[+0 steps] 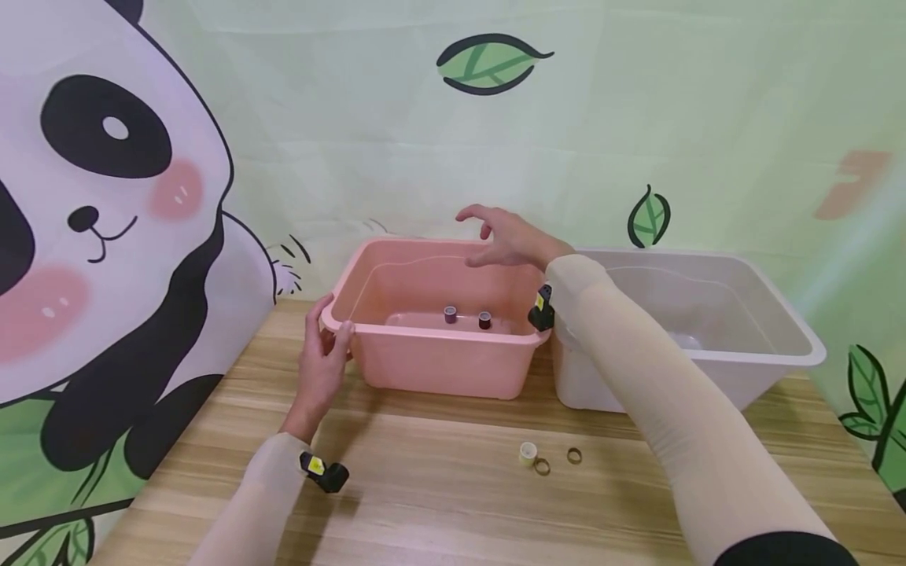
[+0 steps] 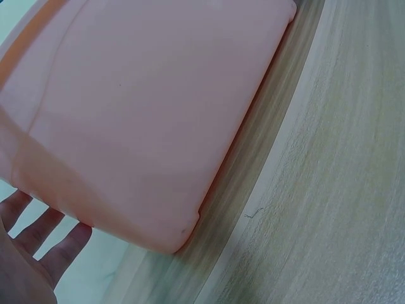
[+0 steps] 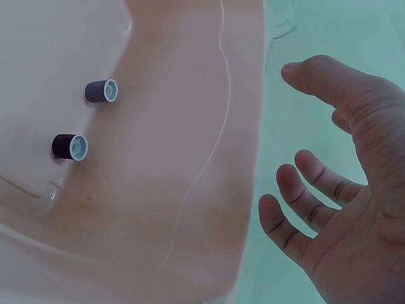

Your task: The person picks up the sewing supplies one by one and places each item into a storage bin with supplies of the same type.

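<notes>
My left hand [image 1: 320, 385] grips the left end of a pink plastic bin [image 1: 439, 365], thumb at the front corner of the rim. In the left wrist view its fingers [image 2: 66, 250] meet the bin's outer edge. Over the bin's back right part hovers my right hand [image 1: 515, 240], fingers spread and loosely bent, holding nothing. Inside the bin are two thread spools: a purple-grey spool [image 3: 98, 92] and a dark spool [image 3: 64, 146]. They stand upright on the floor of the bin, apart from both hands.
Right of the pink bin stands a larger whitish bin [image 1: 764, 359], partly behind my right forearm. A pale spool [image 1: 528, 453] and two small brownish rings, one ring [image 1: 542, 467] beside it and another ring [image 1: 574, 456] farther right, lie on the wooden table [image 1: 425, 487]. A printed cloth [image 1: 340, 118] hangs behind.
</notes>
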The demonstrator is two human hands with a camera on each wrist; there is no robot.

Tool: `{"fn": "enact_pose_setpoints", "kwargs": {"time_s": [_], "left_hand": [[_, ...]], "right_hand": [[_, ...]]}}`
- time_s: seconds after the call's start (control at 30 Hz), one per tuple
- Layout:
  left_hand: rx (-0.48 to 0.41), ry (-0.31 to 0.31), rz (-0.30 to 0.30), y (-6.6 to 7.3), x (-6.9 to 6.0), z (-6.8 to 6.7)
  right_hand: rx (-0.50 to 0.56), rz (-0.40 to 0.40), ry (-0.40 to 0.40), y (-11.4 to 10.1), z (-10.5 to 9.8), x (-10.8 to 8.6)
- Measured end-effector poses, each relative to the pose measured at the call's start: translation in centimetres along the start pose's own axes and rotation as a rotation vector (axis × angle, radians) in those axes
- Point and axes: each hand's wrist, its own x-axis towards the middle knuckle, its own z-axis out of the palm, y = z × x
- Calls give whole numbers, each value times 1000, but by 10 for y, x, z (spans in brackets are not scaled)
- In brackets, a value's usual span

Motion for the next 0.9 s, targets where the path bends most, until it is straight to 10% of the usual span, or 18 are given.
{"fn": "enact_pose_setpoints", "kwargs": {"time_s": [0.9], "left_hand": [[0,13,21,-1,0,2]], "right_hand": [[3,-52,3,-16,-19,-30]]}}
